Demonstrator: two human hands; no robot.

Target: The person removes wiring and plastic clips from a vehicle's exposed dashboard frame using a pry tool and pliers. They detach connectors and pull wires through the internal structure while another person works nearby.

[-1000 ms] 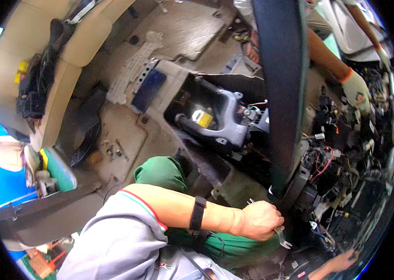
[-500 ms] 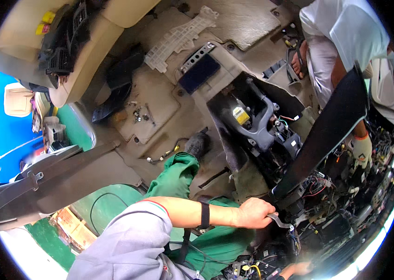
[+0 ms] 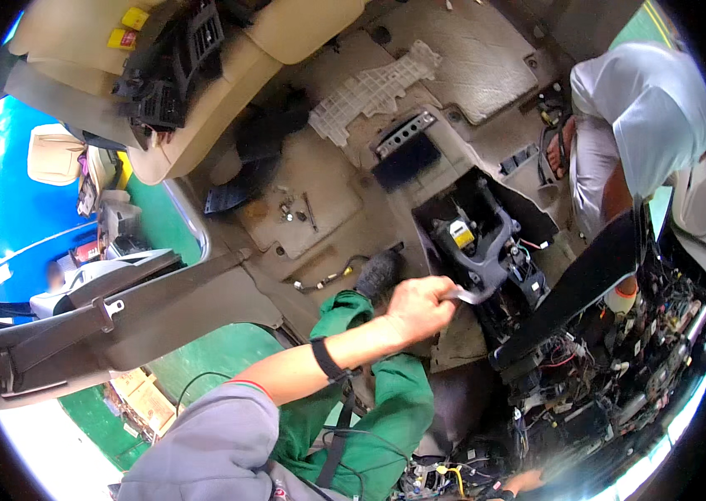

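My left hand [image 3: 421, 311], a black band at its wrist, is closed round a short bent grey metal tool [image 3: 465, 295]. The tool's free end points right, in front of the opened centre console [image 3: 495, 230] with its grey bracket and yellow-labelled part; I cannot tell whether they touch. At the lower right edge my right hand [image 3: 525, 481] is partly in view, beside the wiring of the stripped dashboard [image 3: 566, 426]. Glare and blur hide its fingers. Beyond the console, a long black panel [image 3: 566, 292] slants up toward a co-worker.
A co-worker in white [image 3: 641, 117] sits at the far right, one gloved hand [image 3: 620, 298] by the wiring. Small loose hardware [image 3: 290, 209] and a cable [image 3: 328, 277] lie on the floor near my shoe. A pale plastic grille [image 3: 374, 92] lies farther back. Black trim [image 3: 165, 92] rests on the beige seat.
My left hand has moved with the metal tool from the dashboard wiring up and left toward the console. The whole view has shifted. The co-worker's glove is more hidden behind the panel.
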